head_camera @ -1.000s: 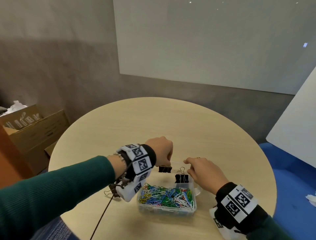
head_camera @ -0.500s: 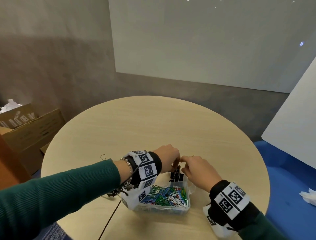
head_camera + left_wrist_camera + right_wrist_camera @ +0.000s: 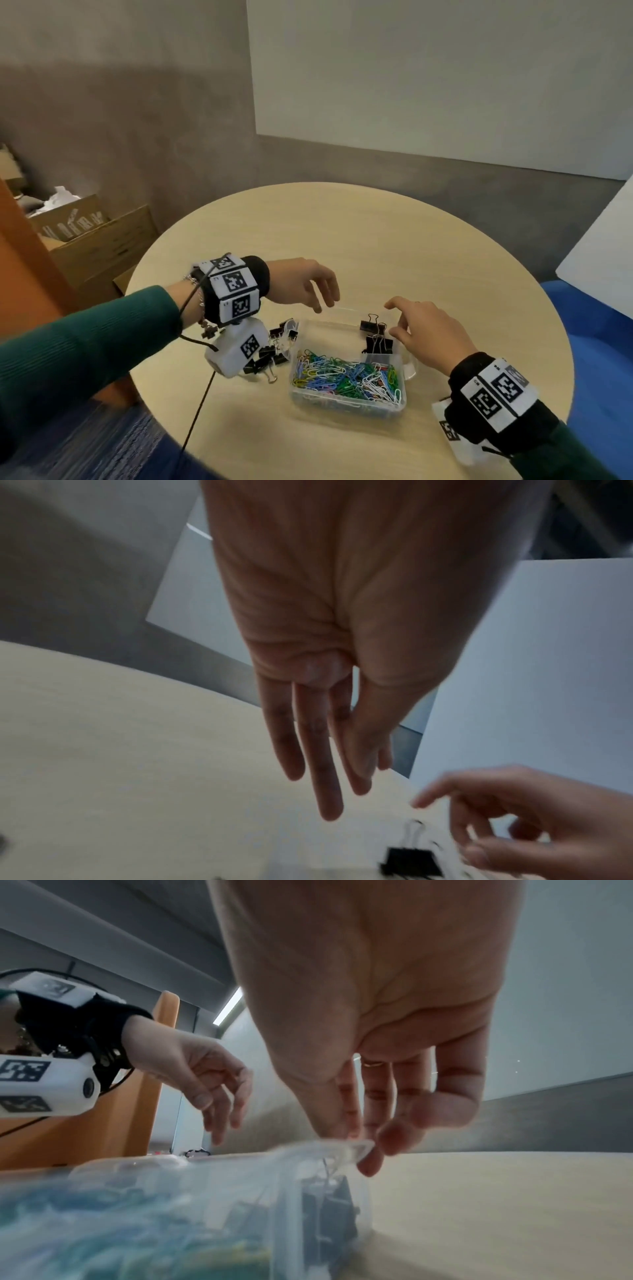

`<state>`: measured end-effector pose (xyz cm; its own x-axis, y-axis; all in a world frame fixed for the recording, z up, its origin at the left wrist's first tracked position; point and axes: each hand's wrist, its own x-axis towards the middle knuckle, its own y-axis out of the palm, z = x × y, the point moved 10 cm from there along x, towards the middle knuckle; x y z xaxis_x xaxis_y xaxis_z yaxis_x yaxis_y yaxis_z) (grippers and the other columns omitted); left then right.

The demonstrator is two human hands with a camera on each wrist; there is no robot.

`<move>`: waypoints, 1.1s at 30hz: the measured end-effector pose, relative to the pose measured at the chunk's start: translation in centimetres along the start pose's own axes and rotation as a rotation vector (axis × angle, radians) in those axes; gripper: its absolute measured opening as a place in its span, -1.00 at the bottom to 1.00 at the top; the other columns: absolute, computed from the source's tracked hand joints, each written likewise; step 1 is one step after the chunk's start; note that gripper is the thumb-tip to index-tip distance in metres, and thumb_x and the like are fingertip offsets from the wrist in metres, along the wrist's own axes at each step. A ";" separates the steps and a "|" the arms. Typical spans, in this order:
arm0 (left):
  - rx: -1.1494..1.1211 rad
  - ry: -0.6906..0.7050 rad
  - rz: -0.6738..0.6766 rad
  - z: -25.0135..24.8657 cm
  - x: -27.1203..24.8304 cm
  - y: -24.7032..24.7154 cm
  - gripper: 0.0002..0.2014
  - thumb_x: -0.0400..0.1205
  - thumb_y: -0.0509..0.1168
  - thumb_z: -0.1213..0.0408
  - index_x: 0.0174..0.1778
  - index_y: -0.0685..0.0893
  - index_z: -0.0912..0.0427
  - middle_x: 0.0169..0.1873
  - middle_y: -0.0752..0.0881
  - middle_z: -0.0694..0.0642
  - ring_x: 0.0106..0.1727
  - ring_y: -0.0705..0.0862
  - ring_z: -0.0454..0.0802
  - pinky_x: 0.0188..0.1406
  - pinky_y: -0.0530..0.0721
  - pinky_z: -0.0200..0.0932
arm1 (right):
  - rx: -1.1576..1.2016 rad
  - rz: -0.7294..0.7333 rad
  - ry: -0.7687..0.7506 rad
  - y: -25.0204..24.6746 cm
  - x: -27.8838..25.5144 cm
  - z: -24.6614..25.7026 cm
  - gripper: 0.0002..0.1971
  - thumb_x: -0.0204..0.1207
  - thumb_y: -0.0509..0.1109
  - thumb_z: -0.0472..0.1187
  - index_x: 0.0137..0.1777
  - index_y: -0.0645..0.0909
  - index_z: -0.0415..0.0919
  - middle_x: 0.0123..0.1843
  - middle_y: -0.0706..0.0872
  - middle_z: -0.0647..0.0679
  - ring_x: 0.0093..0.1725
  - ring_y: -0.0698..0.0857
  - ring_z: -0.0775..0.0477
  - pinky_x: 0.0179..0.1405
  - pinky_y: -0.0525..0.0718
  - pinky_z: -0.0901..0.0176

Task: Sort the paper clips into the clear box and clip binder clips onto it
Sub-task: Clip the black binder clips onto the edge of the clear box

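Both hands (image 3: pixel 301 284) (image 3: pixel 424 329) hover, fingers loose, over the clear box (image 3: pixel 346 404), seemingly untouched.

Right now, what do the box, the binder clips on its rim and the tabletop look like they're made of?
Clear box: likely thin transparent plastic; the paper clips show through its glossy walls.
Binder clips: probably metal, matte black bodies with thin shiny wire handles.
Table: pale wood-look top, matte; whether laminate or real wood can't be told.

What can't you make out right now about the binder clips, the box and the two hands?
- Loose binder clips: head view, the left wrist camera covers part of the pile; no count.
- Clear box: right wrist view, blurred; clips inside are smears.
- Right hand: fingers near the box rim; contact unclear.
- Clipped binder clip: left wrist view, cut by the bottom edge.
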<state>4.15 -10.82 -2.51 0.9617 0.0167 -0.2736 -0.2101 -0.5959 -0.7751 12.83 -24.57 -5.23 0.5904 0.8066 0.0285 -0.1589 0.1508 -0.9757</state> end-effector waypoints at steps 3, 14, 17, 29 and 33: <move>0.129 -0.082 -0.061 3.1 -2.9 -2.5 -0.79 0.63 0.31 0.40 0.15 0.66 0.10 0.08 0.75 -0.03 0.03 0.76 -0.10 0.06 0.66 -0.27 | -0.031 -0.021 0.011 -1.4 -0.1 0.3 -0.64 0.61 0.28 0.06 0.39 0.46 0.08 0.01 0.67 0.13 0.04 0.64 0.02 -0.13 0.55 0.17; 0.380 -0.361 -0.091 12.0 -8.1 -2.6 -0.56 0.54 0.41 0.00 0.33 0.50 -0.11 0.21 0.53 -0.04 0.02 0.66 -0.10 0.12 0.66 -0.13 | -0.083 0.245 0.051 1.2 -0.8 0.2 -0.56 0.63 0.22 0.08 0.49 0.38 0.06 0.33 0.54 -0.01 0.27 0.57 -0.02 0.26 0.57 0.09; 0.363 -0.341 -0.112 12.2 -7.4 -1.7 -0.49 0.51 0.42 -0.07 0.36 0.46 -0.13 0.23 0.46 -0.03 -0.01 0.61 -0.11 0.05 0.61 -0.21 | -0.057 0.283 0.048 1.8 -1.0 0.2 -0.57 0.66 0.20 0.02 0.51 0.37 0.03 0.31 0.59 -0.02 0.27 0.57 -0.02 0.24 0.55 0.12; 0.309 -0.399 -0.295 13.8 -5.9 -2.6 -0.81 0.57 0.40 0.16 0.01 0.73 0.17 -0.10 0.68 0.01 -0.21 0.62 -0.10 -0.39 0.53 -0.39 | 0.002 0.316 0.077 2.2 -1.0 -0.2 -0.59 0.66 0.21 -0.01 0.50 0.40 0.02 0.31 0.67 -0.08 0.22 0.65 -0.08 0.21 0.59 0.10; 0.320 -0.419 -0.359 14.0 -6.0 -3.5 -0.83 0.59 0.39 0.18 -0.01 0.76 0.18 -0.11 0.72 0.07 -0.31 0.61 -0.11 -0.32 0.68 -0.25 | 0.007 0.325 0.084 2.4 -1.0 -0.3 -0.59 0.66 0.21 0.01 0.50 0.40 0.03 0.33 0.65 -0.10 0.23 0.65 -0.10 0.24 0.60 0.06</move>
<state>-3.33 2.43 -6.11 0.8449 0.5226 -0.1143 0.0082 -0.2264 -0.9740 12.11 -25.21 -7.69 0.5711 0.7630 -0.3027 -0.3553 -0.1027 -0.9291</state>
